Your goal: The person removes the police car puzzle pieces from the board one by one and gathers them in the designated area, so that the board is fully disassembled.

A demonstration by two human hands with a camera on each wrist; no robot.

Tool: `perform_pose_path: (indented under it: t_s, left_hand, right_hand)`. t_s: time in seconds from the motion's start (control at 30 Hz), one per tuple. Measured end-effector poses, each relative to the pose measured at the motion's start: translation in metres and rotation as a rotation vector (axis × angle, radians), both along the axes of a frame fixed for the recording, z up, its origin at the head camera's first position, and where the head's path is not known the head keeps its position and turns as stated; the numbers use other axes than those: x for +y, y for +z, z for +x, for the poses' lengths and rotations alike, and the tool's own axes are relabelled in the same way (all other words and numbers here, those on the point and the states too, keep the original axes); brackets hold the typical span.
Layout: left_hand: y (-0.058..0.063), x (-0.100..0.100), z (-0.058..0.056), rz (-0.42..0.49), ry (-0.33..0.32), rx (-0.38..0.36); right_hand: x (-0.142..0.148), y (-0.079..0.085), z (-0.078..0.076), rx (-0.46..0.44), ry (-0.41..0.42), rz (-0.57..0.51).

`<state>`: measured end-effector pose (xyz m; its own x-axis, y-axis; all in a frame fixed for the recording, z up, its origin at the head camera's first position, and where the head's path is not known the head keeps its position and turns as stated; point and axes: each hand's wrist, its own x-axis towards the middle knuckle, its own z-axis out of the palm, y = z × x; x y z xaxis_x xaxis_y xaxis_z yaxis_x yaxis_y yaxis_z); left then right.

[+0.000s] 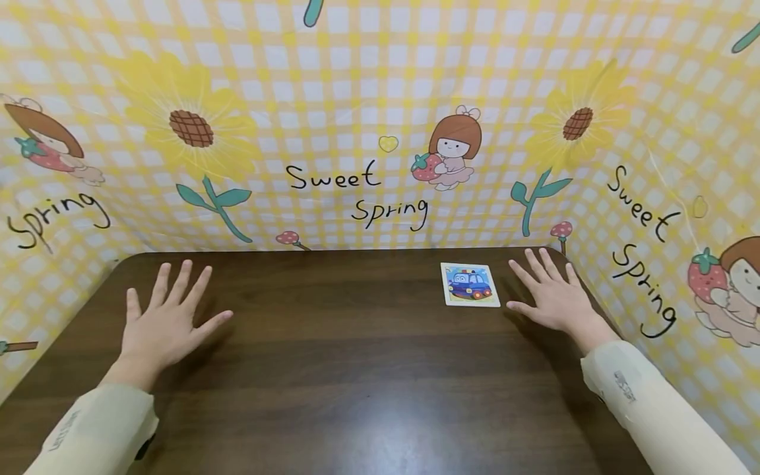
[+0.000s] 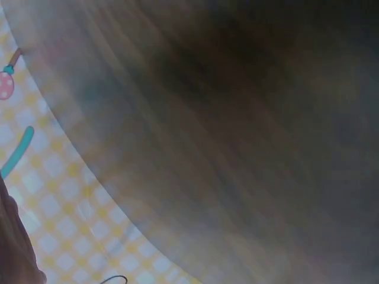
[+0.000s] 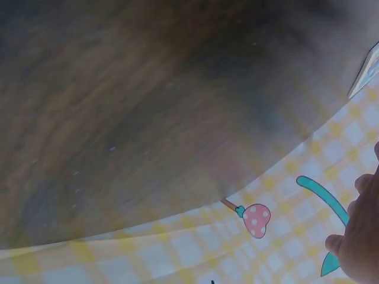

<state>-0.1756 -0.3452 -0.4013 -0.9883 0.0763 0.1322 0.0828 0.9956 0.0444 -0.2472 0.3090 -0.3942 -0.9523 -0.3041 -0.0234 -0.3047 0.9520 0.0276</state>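
A square picture tile (image 1: 470,285) with a white border and a blue cartoon police car lies flat toward the far right of the dark wooden table (image 1: 332,369). My right hand (image 1: 553,297) is just to the right of it, fingers spread, apart from the tile. On the far left my left hand (image 1: 163,326) hovers palm down, its fingers straight and spread, holding nothing. In the right wrist view a corner of the tile (image 3: 368,70) shows at the right edge, and part of the right hand (image 3: 361,236) below it. Only a sliver of the left hand (image 2: 15,242) appears in the left wrist view.
A yellow checked cloth (image 1: 344,86) printed with sunflowers, strawberries and lettering stands as a wall behind the table and along both sides. The table's far edge (image 1: 356,251) meets this cloth.
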Motion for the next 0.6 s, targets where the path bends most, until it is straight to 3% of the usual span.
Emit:
perform_pose_path:
  t_s: [0.6]
  left_hand:
    - [0.007, 0.059, -0.024, 0.012, -0.109, -0.048]
  right_hand:
    - [-0.027, -0.019, -0.033, -0.136, 0.068, -0.079]
